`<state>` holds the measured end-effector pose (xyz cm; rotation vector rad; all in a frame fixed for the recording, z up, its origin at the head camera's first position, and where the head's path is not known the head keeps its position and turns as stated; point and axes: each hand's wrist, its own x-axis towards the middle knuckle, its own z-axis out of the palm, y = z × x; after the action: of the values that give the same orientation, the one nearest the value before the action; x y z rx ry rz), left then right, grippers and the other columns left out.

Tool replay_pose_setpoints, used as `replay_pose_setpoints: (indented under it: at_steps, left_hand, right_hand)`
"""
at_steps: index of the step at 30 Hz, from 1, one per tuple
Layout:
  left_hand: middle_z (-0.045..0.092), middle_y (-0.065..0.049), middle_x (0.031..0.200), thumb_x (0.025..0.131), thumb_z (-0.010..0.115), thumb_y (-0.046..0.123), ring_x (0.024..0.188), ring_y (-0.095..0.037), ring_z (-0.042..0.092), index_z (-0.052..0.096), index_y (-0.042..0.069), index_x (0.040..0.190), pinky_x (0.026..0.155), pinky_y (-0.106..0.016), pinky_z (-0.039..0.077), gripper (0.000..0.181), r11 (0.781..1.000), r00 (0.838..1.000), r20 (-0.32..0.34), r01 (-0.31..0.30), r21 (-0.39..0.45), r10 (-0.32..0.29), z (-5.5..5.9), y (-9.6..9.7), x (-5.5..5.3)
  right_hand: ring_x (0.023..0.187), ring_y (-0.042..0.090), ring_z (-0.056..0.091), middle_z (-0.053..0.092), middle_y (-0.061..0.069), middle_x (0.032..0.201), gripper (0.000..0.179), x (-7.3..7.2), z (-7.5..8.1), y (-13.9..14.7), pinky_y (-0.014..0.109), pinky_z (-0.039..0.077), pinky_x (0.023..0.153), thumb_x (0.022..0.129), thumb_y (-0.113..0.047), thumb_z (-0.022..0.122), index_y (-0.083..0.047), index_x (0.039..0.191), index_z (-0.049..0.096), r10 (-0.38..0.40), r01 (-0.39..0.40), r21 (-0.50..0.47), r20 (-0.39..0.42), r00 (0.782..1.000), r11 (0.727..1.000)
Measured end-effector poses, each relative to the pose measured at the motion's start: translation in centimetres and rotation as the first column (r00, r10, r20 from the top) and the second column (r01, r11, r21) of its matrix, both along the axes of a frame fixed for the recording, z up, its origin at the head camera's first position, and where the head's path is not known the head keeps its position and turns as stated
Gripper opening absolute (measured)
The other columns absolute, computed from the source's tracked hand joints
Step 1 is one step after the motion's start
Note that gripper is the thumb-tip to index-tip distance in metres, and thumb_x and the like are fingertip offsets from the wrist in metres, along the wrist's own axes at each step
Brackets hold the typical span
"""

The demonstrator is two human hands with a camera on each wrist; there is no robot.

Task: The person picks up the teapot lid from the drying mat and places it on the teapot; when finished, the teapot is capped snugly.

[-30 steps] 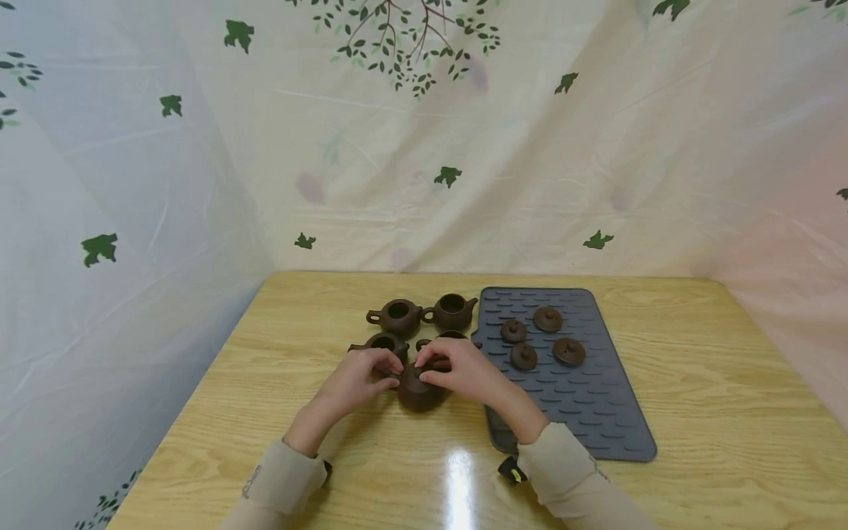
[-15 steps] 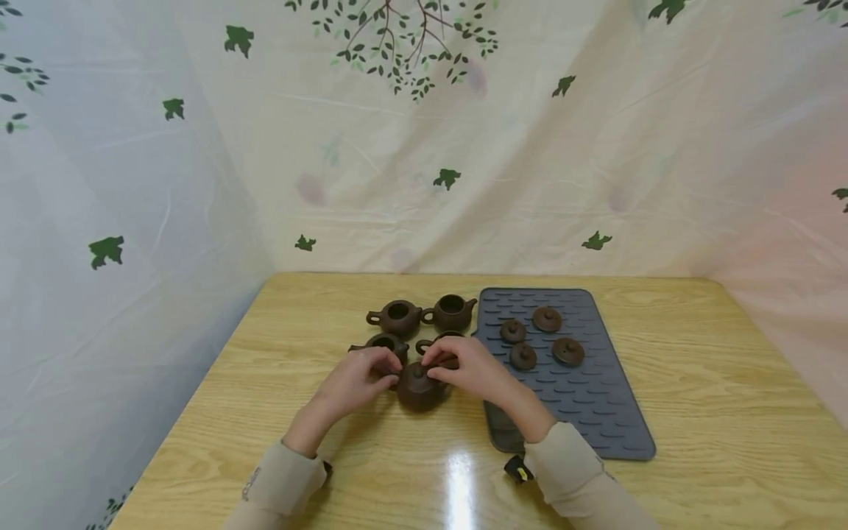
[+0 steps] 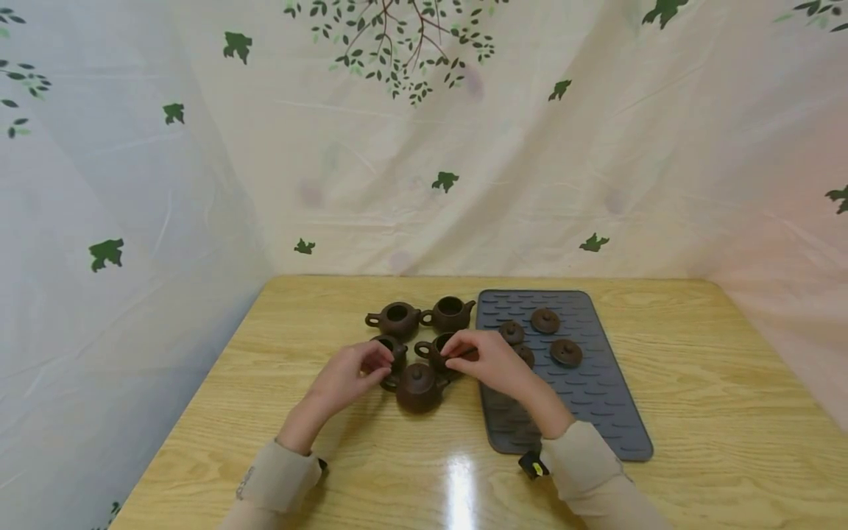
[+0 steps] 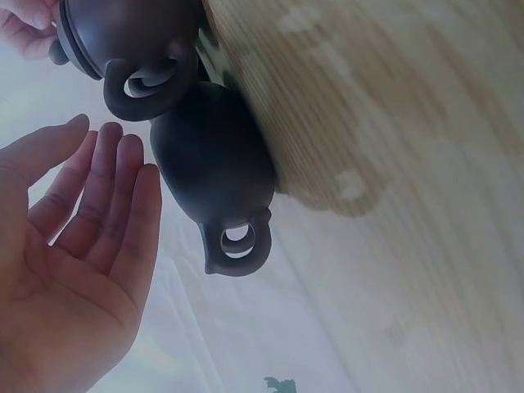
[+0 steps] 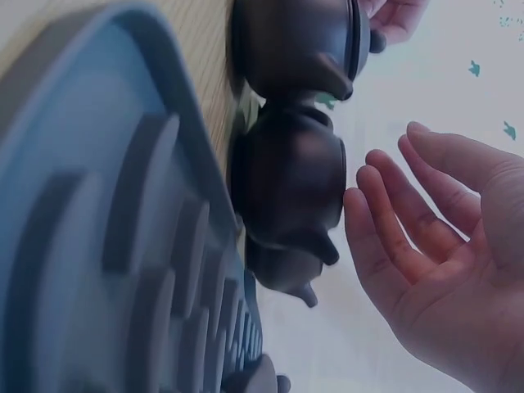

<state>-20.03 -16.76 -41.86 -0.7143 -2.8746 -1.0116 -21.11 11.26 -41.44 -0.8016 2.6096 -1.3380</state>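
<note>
A dark brown teapot (image 3: 419,391) with its lid on stands nearest the front of the group. My left hand (image 3: 344,377) hovers at its handle side, thumb and fingers apart, holding nothing; in the left wrist view the teapot handle (image 4: 151,94) is just beyond the fingertips. To the right, my right hand (image 3: 489,362) is raised with loosely bent fingers and grips nothing. It partly covers a lidless teapot (image 3: 433,352) behind. Another lidless teapot (image 3: 392,350) sits partly behind my left fingers. Two more open teapots, one left (image 3: 396,318) and one right (image 3: 449,313), form the back row.
A grey ridged mat (image 3: 583,412) lies on the wooden table (image 3: 695,368), right of the teapots. On it rest several brown lids, among them a back lid (image 3: 545,321) and a right lid (image 3: 566,353). My right hand hides part of the nearest lid (image 3: 525,356).
My right hand has let go of the front teapot's lid and moved right and slightly up. The lid stays on the teapot. My left hand has drawn slightly left, away from it.
</note>
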Motion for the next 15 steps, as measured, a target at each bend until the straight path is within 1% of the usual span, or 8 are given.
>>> replay_pose_setpoints:
  at_steps: [4,9,15]
  left_hand:
    - [0.074,0.000,0.095,0.093,0.070,0.012,0.083,-0.009,0.069,0.070,0.012,0.103,0.076,-0.025,0.057,0.010,1.000,1.000,0.001,-0.022,0.002,0.022,0.1,-0.3,-0.2]
    - [0.073,0.002,0.094,0.092,0.071,0.013,0.083,-0.008,0.067,0.070,0.013,0.102,0.076,-0.026,0.057,0.009,0.998,0.998,0.003,-0.060,-0.004,0.060,0.4,-0.5,-0.5]
    - [0.074,0.001,0.096,0.092,0.071,0.013,0.086,-0.010,0.069,0.069,0.013,0.102,0.079,-0.028,0.058,0.010,0.998,0.998,0.008,-0.068,0.001,0.068,0.8,-0.8,-0.6]
  right_hand:
    - [0.097,0.018,0.068,0.072,0.002,0.105,0.013,-0.1,0.1,1.1,0.031,0.058,0.081,0.095,-0.018,0.068,-0.014,0.107,0.070,-0.025,0.026,0.008,-0.005,1.000,1.000]
    - [0.099,0.019,0.068,0.071,0.003,0.109,0.013,-0.1,0.1,2.5,0.034,0.059,0.082,0.095,-0.017,0.068,-0.014,0.107,0.071,-0.066,0.066,0.023,-0.017,0.998,0.998]
    - [0.101,0.020,0.067,0.071,0.008,0.111,0.016,-0.2,0.0,4.3,0.038,0.058,0.086,0.095,-0.017,0.068,-0.011,0.110,0.070,-0.103,0.103,0.018,0.007,0.995,0.994]
